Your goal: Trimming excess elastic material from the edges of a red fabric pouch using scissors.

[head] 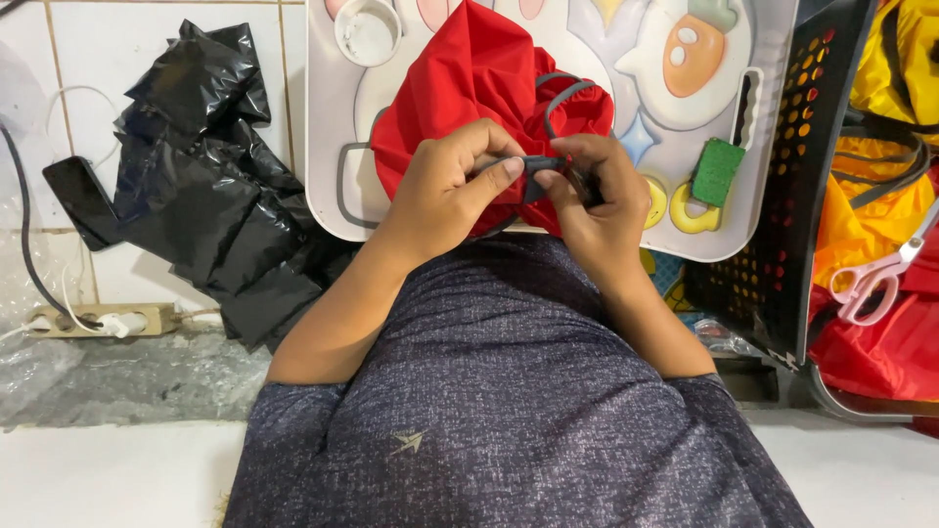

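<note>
A bunched red fabric bag (479,78) lies on a white plastic tray table (328,186) printed with cartoon shapes. A grey cord (562,93) loops out of the fabric. My left hand (445,191) pinches the grey cord end between thumb and forefinger. My right hand (597,196) grips the same cord end from the other side, fingertips touching those of the left. Both hands sit at the near edge of the tray, above my lap in a dark speckled shirt.
A crumpled black plastic bag (210,186) and a phone (83,200) lie on the tiled floor at left, with a power strip (98,321) and cables. A white cup (369,29) and green sponge (717,171) sit on the tray. A black basket (782,215), yellow fabric and pink scissors (871,279) are at right.
</note>
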